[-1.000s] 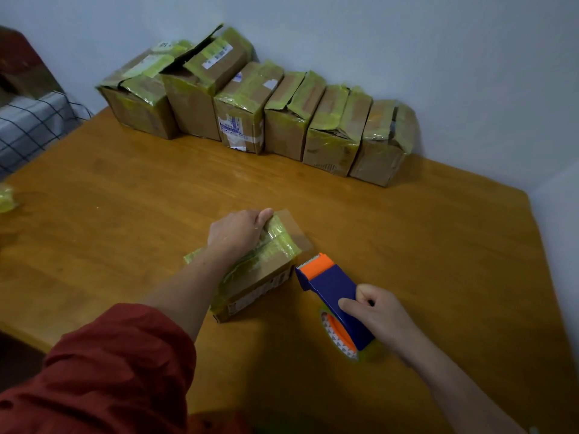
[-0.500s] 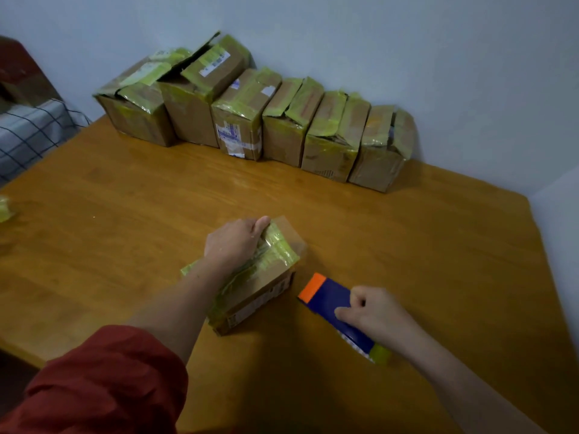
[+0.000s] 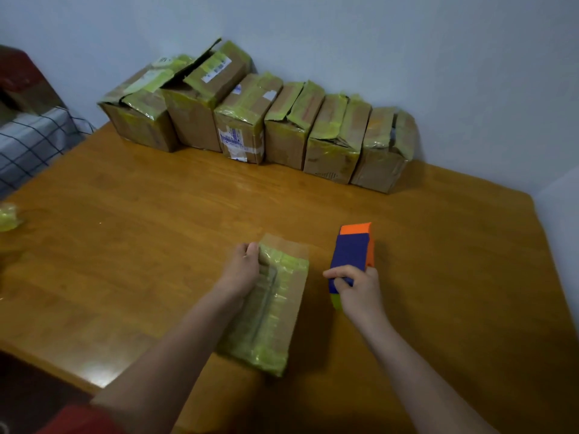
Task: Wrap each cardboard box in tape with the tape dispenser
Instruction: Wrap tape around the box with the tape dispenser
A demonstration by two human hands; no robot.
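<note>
"Where's the cardboard box point(image 3: 277, 308)?"

"Lying flat on the counter point(image 3: 156, 233) at six o'clock. My left hand point(image 3: 241, 270) is clamped over its far left edge."

"And the tape dispenser point(image 3: 351, 250)?"

"Just beside the box, at its three o'clock. My right hand point(image 3: 358, 289) has its grip curled tight round the near end. A row of taped boxes point(image 3: 282, 130) lines the wall at twelve."

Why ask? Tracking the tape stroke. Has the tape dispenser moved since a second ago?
Yes. The tape dispenser moved toward the row of boxes at the wall, orange end now facing them.
</note>
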